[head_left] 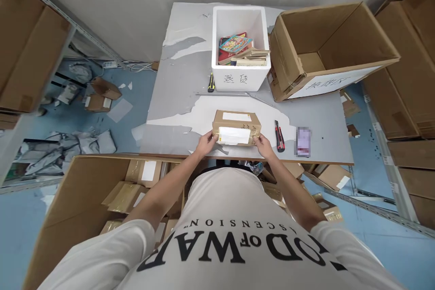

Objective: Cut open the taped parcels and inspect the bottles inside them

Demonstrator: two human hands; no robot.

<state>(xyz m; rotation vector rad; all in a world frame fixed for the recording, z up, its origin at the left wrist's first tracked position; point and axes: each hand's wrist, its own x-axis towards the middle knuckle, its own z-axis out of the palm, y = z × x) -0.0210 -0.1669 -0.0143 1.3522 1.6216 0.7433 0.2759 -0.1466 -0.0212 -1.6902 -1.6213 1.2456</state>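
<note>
A small brown cardboard box [238, 122] with white labels on its top and near side sits at the front of the table, between my hands. My left hand [205, 143] grips its left end, and my right hand [263, 145] grips its right end near the lower corner. Clear tape shines on the box's near corners. Just right of my right hand lies a red and black utility knife [279, 136]. Farther right is a purple object [303, 142], blurred out.
Behind the box stand a white foam bin [239, 77] holding several books and a large open carton [288, 68]. A yellow and black utility knife [211, 83] lies beside the bin. A big carton [68, 208] of parcels is at my left; loaded shelves flank the table [163, 99].
</note>
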